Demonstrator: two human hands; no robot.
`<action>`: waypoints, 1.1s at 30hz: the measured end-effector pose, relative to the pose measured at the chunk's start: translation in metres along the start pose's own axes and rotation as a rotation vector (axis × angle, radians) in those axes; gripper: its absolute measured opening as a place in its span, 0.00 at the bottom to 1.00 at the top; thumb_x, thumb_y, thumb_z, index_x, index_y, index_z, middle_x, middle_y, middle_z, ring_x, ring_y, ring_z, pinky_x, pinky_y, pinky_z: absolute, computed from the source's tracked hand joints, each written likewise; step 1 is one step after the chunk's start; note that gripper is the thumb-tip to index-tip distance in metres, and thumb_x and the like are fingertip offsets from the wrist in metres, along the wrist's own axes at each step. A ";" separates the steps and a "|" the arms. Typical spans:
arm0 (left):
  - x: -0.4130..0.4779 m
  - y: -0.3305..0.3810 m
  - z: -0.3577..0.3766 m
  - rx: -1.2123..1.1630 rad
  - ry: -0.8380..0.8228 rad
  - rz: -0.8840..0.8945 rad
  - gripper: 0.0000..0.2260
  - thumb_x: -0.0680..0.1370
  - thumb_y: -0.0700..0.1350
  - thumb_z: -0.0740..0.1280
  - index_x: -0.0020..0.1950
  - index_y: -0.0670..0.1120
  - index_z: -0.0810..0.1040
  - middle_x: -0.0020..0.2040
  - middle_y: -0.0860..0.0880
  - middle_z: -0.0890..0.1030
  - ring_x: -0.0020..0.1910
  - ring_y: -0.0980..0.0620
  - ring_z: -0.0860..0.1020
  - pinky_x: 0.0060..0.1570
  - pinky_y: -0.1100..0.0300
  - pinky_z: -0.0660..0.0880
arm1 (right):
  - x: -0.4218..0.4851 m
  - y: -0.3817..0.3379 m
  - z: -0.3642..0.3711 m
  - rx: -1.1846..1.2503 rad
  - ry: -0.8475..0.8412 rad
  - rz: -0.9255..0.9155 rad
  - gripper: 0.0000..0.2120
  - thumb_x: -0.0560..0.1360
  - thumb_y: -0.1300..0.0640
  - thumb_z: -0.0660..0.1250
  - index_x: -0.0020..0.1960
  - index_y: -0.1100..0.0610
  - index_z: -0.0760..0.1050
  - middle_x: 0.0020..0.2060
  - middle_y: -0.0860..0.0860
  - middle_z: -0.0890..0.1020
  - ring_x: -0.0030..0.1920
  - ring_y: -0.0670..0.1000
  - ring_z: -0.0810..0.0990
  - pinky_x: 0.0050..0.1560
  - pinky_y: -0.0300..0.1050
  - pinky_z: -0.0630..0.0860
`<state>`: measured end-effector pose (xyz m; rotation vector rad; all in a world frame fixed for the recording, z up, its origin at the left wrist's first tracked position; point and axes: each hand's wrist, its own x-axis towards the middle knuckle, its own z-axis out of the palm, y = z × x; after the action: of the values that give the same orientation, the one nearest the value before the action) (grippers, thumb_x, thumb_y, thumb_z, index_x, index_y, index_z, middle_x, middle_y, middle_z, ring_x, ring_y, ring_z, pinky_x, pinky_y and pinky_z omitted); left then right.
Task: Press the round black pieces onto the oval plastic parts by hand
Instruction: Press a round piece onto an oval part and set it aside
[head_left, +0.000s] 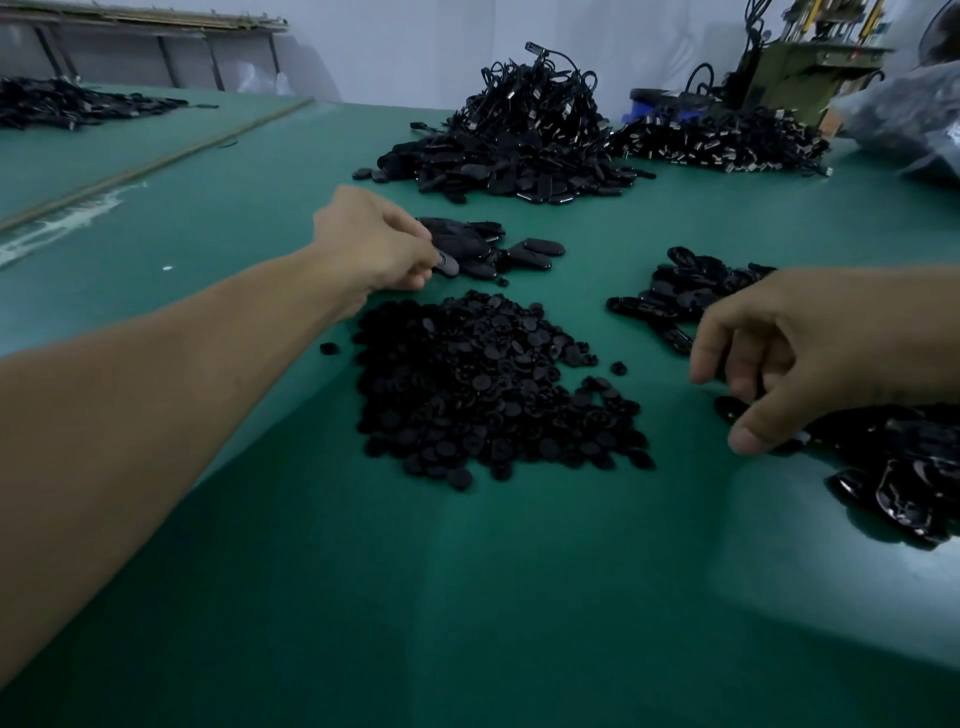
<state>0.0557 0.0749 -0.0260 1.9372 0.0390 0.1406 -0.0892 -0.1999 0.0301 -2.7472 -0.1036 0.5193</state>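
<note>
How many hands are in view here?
2. The left hand pinches an oval part at the small pile; the right hand hangs over the right-side pile, fingers loosely curled.

You have dim, cool, bluish light here, with a pale sheen on the green table (467, 571) near you. Your right hand (810, 353) casts a soft shadow below it. The round black pieces (493, 389) merge into one dark mass; the frame edges bend and blur.
</note>
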 end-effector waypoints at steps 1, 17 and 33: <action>0.001 0.001 0.002 0.007 0.014 0.006 0.06 0.72 0.34 0.77 0.41 0.41 0.81 0.34 0.41 0.83 0.29 0.51 0.81 0.31 0.65 0.79 | 0.000 0.001 0.000 -0.007 -0.003 -0.002 0.34 0.44 0.35 0.81 0.49 0.32 0.77 0.40 0.41 0.85 0.34 0.45 0.84 0.39 0.46 0.77; -0.009 0.007 0.006 0.035 0.141 0.203 0.10 0.74 0.36 0.75 0.46 0.51 0.82 0.50 0.51 0.82 0.32 0.55 0.83 0.40 0.64 0.82 | 0.035 -0.021 0.037 0.080 0.404 -0.238 0.08 0.69 0.52 0.79 0.44 0.48 0.81 0.38 0.45 0.84 0.37 0.37 0.81 0.41 0.28 0.76; -0.083 0.022 0.007 0.002 -0.169 0.410 0.06 0.74 0.42 0.76 0.40 0.53 0.84 0.36 0.54 0.84 0.35 0.60 0.79 0.40 0.65 0.78 | 0.030 -0.010 0.029 0.223 0.406 -0.085 0.11 0.64 0.50 0.82 0.43 0.48 0.83 0.37 0.46 0.86 0.40 0.43 0.84 0.48 0.43 0.79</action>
<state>-0.0269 0.0527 -0.0144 1.9319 -0.4719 0.2469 -0.0718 -0.1773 -0.0026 -2.5557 -0.0580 -0.0530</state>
